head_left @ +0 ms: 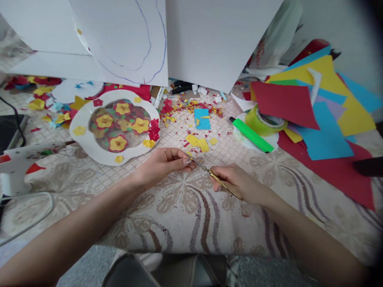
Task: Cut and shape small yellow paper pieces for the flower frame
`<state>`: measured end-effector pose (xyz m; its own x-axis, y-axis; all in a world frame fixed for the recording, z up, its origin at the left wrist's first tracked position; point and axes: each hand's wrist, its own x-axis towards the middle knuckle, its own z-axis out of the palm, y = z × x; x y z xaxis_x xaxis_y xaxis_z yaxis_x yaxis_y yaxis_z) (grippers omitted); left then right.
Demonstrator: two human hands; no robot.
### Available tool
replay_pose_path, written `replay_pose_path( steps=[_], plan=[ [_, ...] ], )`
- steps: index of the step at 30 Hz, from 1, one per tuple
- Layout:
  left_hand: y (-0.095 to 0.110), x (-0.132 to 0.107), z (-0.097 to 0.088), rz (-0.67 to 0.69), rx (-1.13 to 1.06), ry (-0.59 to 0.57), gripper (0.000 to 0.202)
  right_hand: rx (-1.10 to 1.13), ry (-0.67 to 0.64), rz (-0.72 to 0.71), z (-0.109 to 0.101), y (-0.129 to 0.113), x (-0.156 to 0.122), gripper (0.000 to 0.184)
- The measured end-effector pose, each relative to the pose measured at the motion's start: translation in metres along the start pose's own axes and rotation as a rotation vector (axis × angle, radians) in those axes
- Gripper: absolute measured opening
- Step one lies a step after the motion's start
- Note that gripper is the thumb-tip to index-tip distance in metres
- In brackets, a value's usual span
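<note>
My right hand (230, 181) is closed around gold-handled scissors (223, 184). Their blades point up and left, reaching the fingertips of my left hand (169, 161). That hand is closed in a pinch; whatever it grips is too small and too hidden to name, though a speck of yellow shows by the blade tips. Just beyond the fingers lie cut yellow paper pieces (198, 142) and a small blue paper rectangle (202, 118). Left of them rests a white wavy-edged frame (78, 115) with red and yellow paper flowers (117, 142) in its see-through middle.
A hot glue gun (18, 163) with its cord lies at the left. Farther right are a green marker-like stick (253, 135), a yellow-green tape roll (263, 121) and stacked coloured paper (324, 135). White boards (209, 40) stand along the back, behind scattered paper scraps (191, 105).
</note>
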<state>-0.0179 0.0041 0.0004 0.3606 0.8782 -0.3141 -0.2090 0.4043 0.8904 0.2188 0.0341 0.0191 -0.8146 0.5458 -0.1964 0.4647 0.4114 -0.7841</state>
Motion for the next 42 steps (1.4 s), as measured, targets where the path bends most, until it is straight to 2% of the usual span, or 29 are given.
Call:
replay_pose_path(
  steps=[6, 10, 16, 23, 31, 42],
  plan=[
    [-0.002, 0.001, -0.004, 0.035, 0.051, -0.018, 0.014, -0.004, 0.008, 0.005, -0.001, 0.003, 0.000, 0.055],
    [0.001, 0.000, -0.003, 0.052, 0.063, -0.029, 0.013, 0.097, -0.028, 0.023, -0.001, 0.004, -0.001, 0.056],
    [0.004, 0.000, 0.001, 0.030, 0.054, -0.028, 0.013, 0.155, -0.077, -0.022, -0.005, 0.001, -0.002, 0.059],
    [0.006, 0.001, 0.002, 0.005, 0.039, -0.041, 0.015, 0.187, -0.133, -0.008, -0.013, 0.004, -0.003, 0.062],
    [0.006, 0.001, 0.003, -0.028, 0.015, -0.031, 0.015, 0.096, -0.125, -0.005, -0.015, 0.008, -0.004, 0.057],
    [0.005, 0.001, 0.001, -0.054, 0.023, -0.039, 0.012, 0.007, -0.106, -0.017, -0.016, 0.006, -0.005, 0.061]
  ],
)
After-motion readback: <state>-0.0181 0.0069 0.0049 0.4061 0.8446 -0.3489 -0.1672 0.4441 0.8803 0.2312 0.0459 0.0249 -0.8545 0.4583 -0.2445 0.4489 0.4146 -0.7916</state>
